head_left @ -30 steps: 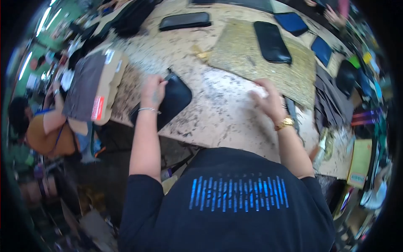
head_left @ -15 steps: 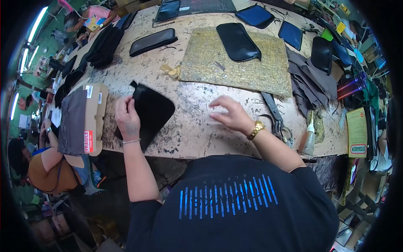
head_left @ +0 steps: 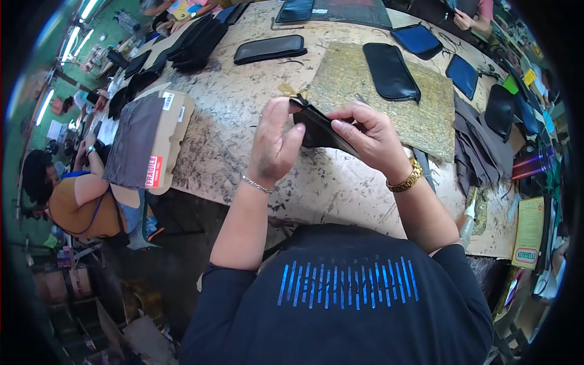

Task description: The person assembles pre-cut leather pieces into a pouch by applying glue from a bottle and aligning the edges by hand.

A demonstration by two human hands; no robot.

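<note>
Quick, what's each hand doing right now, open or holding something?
Left hand: closed, holding one end of the black pouch.
Right hand: closed, thumb and fingers gripping the same pouch's edge.

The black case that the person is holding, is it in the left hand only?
No, the left hand and the right hand both hold the black case.

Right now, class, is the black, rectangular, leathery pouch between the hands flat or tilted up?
Tilted up: the pouch shows its narrow edge, between left hand and right hand.
</note>
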